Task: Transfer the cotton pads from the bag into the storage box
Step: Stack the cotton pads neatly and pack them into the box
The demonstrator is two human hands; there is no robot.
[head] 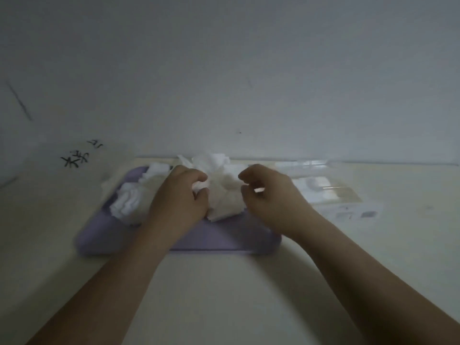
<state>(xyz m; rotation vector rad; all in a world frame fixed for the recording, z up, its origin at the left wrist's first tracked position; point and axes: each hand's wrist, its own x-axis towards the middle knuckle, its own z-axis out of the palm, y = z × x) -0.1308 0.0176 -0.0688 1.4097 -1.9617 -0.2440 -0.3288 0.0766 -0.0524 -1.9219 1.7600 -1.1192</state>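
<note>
A heap of white cotton pads (225, 197) lies on a flat purple tray (224, 239) near the wall. More pads (127, 202) fan out at the tray's left side. My left hand (179, 195) reaches over the tray and pinches a pad from the heap between thumb and curled fingers. My right hand (271, 195) hovers just right of the heap with loosely curled fingers, a gap between thumb and forefinger, and nothing in it. A clear plastic storage box (331, 192) lies to the right of the tray with a few pads inside. A pale bag (82, 165) with black characters lies at the left.
The tray, box and bag sit on a cream tabletop (224, 295) against a plain white wall (224, 70). A clear lid or flap (311, 164) stands behind the box along the wall. The frame is dim and slightly blurred.
</note>
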